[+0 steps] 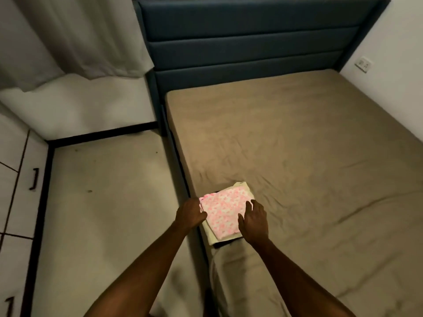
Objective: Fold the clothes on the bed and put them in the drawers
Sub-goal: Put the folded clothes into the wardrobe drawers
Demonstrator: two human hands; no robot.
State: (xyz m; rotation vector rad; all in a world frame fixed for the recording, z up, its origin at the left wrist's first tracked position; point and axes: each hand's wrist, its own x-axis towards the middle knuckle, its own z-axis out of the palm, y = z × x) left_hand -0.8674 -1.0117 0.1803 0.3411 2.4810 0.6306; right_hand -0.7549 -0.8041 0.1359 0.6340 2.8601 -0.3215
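Pink-printed folded cloth (223,213) tops a small stack at the bed's (297,156) near left edge, its long axis running diagonally toward the headboard (247,42). The left hand (191,212) grips its left edge; the right hand (254,221), fingers relaxed, rests on its right side.

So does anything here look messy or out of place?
Not much. The folded stack sits neatly at the bed's near edge, left hand gripping its side, right hand resting on it. Only the sheet looks wrinkled, and small specks dot the floor.
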